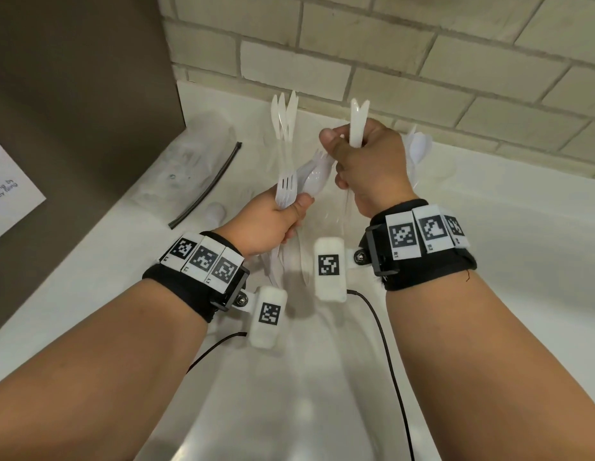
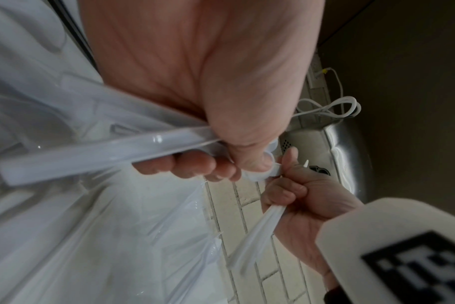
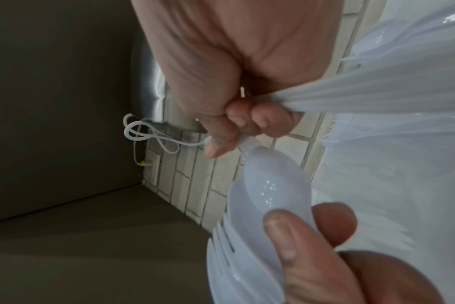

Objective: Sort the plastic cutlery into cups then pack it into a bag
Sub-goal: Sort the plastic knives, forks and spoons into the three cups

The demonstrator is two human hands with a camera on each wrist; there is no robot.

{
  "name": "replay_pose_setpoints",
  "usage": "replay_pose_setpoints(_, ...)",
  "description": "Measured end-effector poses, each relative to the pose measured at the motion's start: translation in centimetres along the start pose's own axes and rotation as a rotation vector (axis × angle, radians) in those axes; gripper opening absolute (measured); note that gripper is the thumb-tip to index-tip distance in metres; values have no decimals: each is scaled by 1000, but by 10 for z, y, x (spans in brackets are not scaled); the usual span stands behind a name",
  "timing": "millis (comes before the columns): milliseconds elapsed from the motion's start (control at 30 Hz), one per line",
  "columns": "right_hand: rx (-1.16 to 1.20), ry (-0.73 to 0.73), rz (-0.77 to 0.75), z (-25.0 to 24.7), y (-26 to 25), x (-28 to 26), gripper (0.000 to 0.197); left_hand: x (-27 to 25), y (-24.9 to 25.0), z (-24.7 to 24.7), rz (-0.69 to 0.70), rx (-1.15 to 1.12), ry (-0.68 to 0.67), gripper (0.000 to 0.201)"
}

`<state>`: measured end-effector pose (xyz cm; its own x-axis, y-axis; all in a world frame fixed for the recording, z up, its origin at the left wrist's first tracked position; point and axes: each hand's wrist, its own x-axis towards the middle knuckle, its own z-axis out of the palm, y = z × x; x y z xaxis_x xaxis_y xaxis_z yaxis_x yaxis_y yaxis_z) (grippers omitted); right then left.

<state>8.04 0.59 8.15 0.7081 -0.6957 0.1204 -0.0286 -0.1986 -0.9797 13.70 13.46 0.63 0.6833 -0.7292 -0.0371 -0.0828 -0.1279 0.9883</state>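
Observation:
My left hand (image 1: 286, 214) grips a bundle of white plastic forks and spoons (image 1: 289, 188), heads pointing up. My right hand (image 1: 352, 158) holds several white knives (image 1: 357, 124) upright in its fist. In the right wrist view its thumb and forefinger also pinch the handle of a spoon (image 3: 270, 185) from the left hand's bundle. Behind the hands, more knives (image 1: 284, 118) stand upright in a clear cup (image 1: 283, 154). Spoons (image 1: 419, 146) stand in another cup, mostly hidden by my right hand. A clear zip bag (image 1: 186, 164) lies flat at the left.
The white counter (image 1: 489, 201) meets a tiled wall (image 1: 406, 61) at the back and a dark panel (image 1: 73, 111) at the left. A paper sheet (image 1: 10, 191) hangs on the panel. A steel sink basin (image 1: 289, 410) lies below my wrists.

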Motion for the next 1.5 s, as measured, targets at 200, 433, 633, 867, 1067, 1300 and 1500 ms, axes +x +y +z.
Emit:
replay_pose_setpoints(200, 43, -77, 7, 1, 1, -1, 11, -2, 7, 1, 40, -18, 24, 32)
replay_pose_setpoints(433, 131, 35, 2, -6, -12, 3, 12, -3, 1, -3, 7, -17, -11, 30)
replay_pose_setpoints(633, 165, 228, -168, -14, -41, 28, 16, -6, -2, -12, -68, -245, 44, 27)
replay_pose_setpoints(867, 358, 146, -242, 30, -49, 69, 5, 5, 11, -40, -159, -386, 142, 31)
replay_pose_setpoints(1067, 232, 196, -294, 77, -26, 109, 9, 13, 9, -59, -181, -328, 230, 28)
replay_pose_setpoints(1300, 152, 86, -111, 97, 16, 135, 11, 18, -2, -71, -196, -356, 189, 30)
replay_pose_setpoints(1500, -103, 3, 37, 90, 23, 138, 68, 20, -7, -63, -196, -374, 168, 31)
